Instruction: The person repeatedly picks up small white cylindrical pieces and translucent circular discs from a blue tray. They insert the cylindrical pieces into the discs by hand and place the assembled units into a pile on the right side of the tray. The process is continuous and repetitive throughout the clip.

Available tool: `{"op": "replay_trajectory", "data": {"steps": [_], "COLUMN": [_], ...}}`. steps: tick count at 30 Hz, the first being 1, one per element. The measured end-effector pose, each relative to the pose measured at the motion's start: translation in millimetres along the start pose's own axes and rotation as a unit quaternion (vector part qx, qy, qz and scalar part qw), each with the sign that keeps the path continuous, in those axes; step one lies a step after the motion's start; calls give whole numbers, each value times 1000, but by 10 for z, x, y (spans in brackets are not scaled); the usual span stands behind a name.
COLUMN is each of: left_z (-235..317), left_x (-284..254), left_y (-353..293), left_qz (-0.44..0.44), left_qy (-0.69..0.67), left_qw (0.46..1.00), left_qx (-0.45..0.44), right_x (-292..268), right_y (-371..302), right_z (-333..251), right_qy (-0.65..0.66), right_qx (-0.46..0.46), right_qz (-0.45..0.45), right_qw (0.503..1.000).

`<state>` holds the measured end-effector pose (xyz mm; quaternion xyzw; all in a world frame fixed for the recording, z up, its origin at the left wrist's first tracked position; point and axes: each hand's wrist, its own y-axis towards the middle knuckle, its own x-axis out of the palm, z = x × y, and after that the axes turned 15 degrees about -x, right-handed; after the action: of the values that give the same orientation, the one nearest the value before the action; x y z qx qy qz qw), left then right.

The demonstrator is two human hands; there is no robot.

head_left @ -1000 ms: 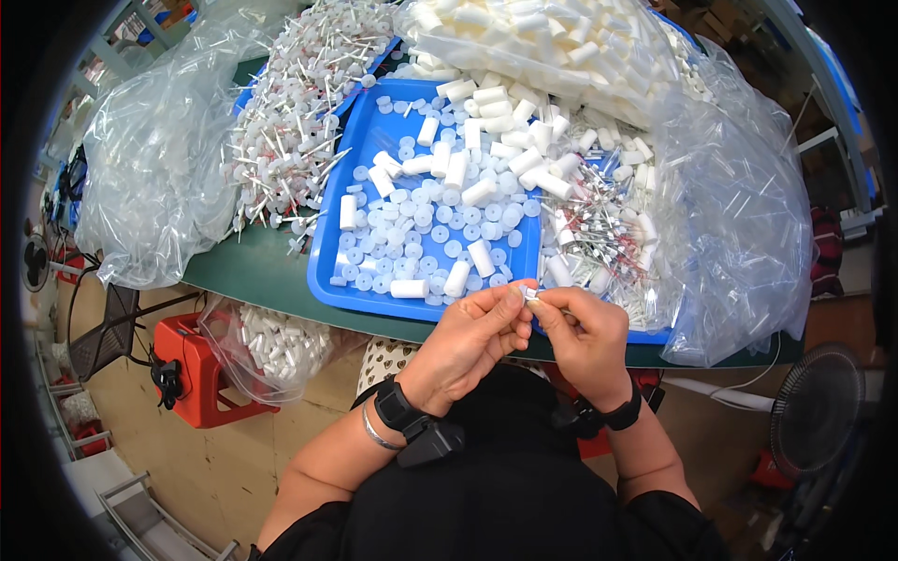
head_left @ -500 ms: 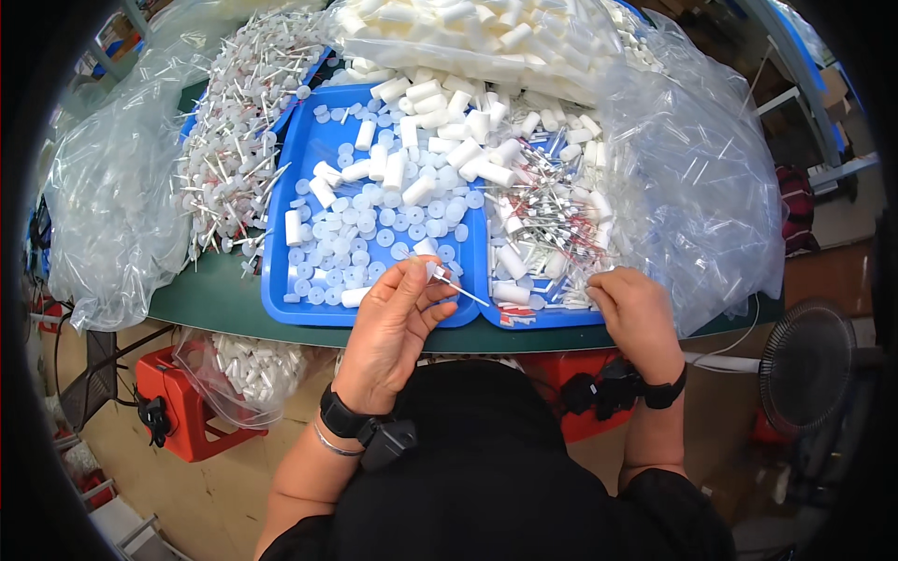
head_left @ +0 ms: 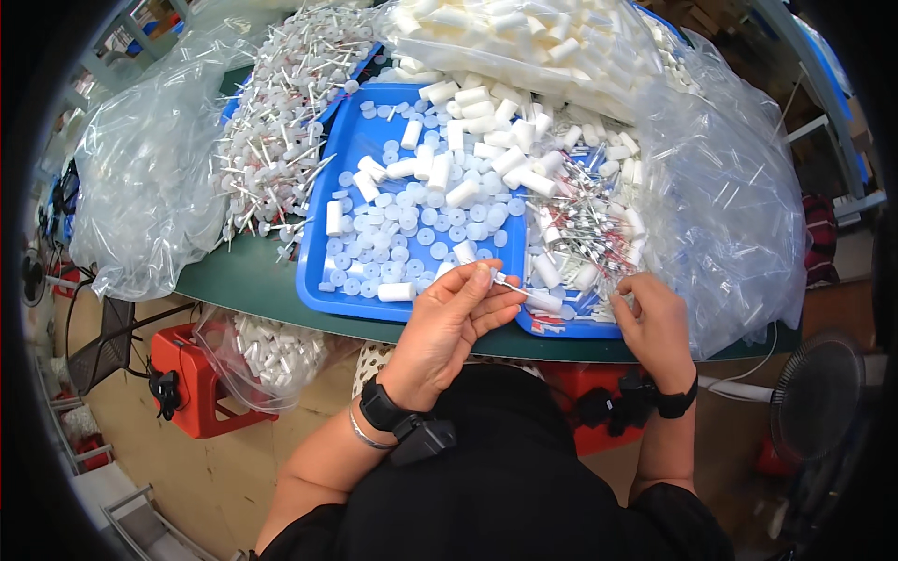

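My left hand (head_left: pixel 451 323) is closed in a pinch around a thin white rod (head_left: pixel 514 288), held over the front right of the blue tray (head_left: pixel 316 297). The rod's free end slopes down to the right. Small translucent discs (head_left: pixel 400 238) with centre holes and white foam cylinders (head_left: pixel 433 172) lie loose in that tray. My right hand (head_left: pixel 658 323), its fingers curled together, hovers at the front edge of the right-hand blue tray (head_left: pixel 587 329). Anything between its fingertips is too small to make out. Just beyond it lies a heap of thin metal-tipped rods (head_left: pixel 587 229) with red bits.
A clear bag of white cylinders (head_left: pixel 524 42) lies across the back. Crumpled plastic (head_left: pixel 725 215) borders the right side. On the left are piled rods with discs (head_left: pixel 281 122) and another plastic bag (head_left: pixel 145 196). A red stool (head_left: pixel 192 388) stands below the green table (head_left: pixel 248 276).
The whole view has shifted, so the trays appear farther right. My left hand, still pinching the rod, has moved slightly rightward over the tray; my right hand stays near the right tray's front edge.
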<state>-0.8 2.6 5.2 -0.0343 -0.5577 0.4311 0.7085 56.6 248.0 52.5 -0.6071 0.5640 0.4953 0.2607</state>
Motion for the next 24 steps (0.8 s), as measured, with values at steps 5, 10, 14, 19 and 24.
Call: {"op": "replay_trajectory", "data": {"steps": [5, 10, 14, 19, 24], "left_z": [-23, -6, -5, -10, -35], "left_x": [38, 26, 17, -11, -29], "left_y": [-11, -30, -35, -20, -11], "left_qz": [-9, -14, -12, -11, -15], "left_qy": [18, 16, 8, -1, 12], "left_qw": [1000, 999, 1000, 999, 1000], "left_qx": [14, 31, 26, 32, 20], "right_x": [192, 264, 298, 318, 385], "right_y": [129, 224, 239, 221, 223], "right_z": [-316, -389, -415, -417, -379], "right_qy": [172, 185, 200, 201, 166], "right_qx": [-62, -105, -105, -96, -138], "right_qz": [36, 46, 64, 73, 100], "right_qw": [982, 976, 972, 972, 971]}}
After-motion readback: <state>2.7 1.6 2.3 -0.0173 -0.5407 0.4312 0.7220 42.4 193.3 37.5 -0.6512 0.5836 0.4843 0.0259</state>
